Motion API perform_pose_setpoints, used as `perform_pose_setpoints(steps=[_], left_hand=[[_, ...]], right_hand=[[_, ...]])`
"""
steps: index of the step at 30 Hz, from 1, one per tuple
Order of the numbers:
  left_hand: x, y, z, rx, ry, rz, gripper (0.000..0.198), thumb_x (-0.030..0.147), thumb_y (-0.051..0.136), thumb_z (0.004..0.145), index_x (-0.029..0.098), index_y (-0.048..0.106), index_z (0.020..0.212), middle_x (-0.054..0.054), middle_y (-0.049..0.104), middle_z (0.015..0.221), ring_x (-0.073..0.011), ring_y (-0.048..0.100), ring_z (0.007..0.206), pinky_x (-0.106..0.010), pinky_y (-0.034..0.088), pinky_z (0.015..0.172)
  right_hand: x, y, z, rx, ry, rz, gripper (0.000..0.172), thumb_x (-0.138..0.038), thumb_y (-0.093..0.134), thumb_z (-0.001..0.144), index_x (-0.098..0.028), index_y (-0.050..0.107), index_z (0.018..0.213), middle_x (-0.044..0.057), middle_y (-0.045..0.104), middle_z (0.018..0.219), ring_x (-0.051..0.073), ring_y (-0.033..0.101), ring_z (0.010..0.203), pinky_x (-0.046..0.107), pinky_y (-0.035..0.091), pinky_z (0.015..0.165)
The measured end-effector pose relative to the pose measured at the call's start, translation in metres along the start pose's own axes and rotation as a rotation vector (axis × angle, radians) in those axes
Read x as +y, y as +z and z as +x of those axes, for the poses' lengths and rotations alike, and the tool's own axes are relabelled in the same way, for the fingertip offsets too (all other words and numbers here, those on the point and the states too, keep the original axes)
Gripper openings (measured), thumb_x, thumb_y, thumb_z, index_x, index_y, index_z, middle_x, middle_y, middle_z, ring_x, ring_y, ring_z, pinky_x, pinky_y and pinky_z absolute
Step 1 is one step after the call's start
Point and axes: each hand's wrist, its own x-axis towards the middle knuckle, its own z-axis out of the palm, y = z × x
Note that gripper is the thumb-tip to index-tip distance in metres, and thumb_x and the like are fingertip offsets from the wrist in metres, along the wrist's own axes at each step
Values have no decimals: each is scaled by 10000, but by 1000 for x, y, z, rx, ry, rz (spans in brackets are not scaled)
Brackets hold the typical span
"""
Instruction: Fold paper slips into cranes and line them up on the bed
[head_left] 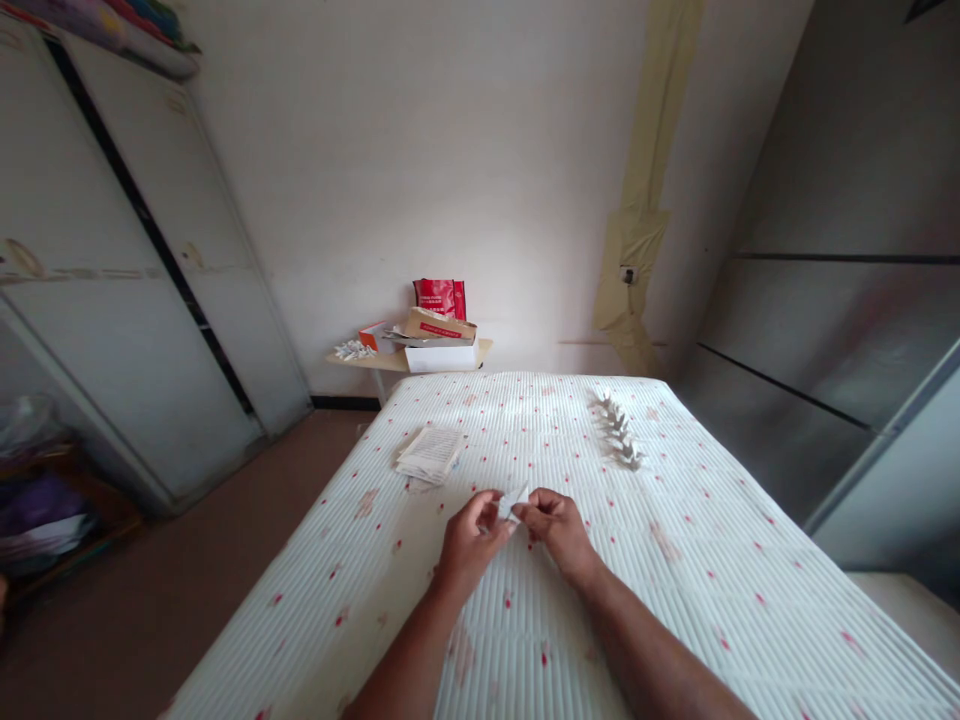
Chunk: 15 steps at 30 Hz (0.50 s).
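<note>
Together, left hand [474,532] and right hand [562,530] pinch paper [511,500].

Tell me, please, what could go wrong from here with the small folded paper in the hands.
The small folded paper sits between the left hand and the right hand, so an uneven pull might tear it. The uneven paper stack could slide if bumped. The row of folded pieces rests on the ribbed cover; a tug there might disturb it.
</note>
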Motion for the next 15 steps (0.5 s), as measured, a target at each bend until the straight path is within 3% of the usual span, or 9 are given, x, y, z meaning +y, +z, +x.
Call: perform_pose_setpoints(steps=[2, 3, 6, 11, 15], left_hand=[[3, 4, -2, 176, 156, 184, 381, 205, 639, 597, 185, 575, 972, -22, 601, 821, -169, 569, 774, -274, 458, 675], [5, 6, -4, 211, 234, 256, 394, 178, 634, 593, 198, 568, 981, -28, 599, 860, -180, 567, 827, -294, 462, 724], [6, 11, -6, 163, 385, 370, 337, 117, 584, 612, 212, 574, 935, -33, 601, 886, -183, 559, 874, -319, 461, 795], [0, 15, -5, 145, 308, 330, 211, 115, 523, 649, 185, 591, 836, -19, 599, 772, -143, 549, 701, -250, 455, 664], [-3, 12, -2, 43, 132, 74, 169, 200, 541, 691, 163, 615, 838, -19, 620, 763, -141, 556, 703, -237, 438, 680]], right_hand=[[3, 0, 2, 106, -7, -59, 307, -421, 650, 625, -175, 493, 531, -62, 411, 455, 73, 346, 427, 214, 284, 431], [4, 0, 3, 134, -6, -80, 298, -414, 648, 623, -173, 496, 532, -60, 412, 462, 75, 349, 436, 215, 286, 436], [4, 1, 2, 100, -5, -102, 285, -402, 637, 630, -169, 498, 542, -56, 414, 483, 78, 353, 456, 215, 287, 448], [-5, 5, -4, -35, -85, -134, 282, -400, 595, 698, -162, 526, 563, -45, 426, 520, 87, 372, 505, 215, 304, 492], [-6, 5, -5, -78, -130, -122, 299, -408, 529, 763, -166, 561, 590, -23, 467, 552, 106, 411, 541, 228, 330, 527]])
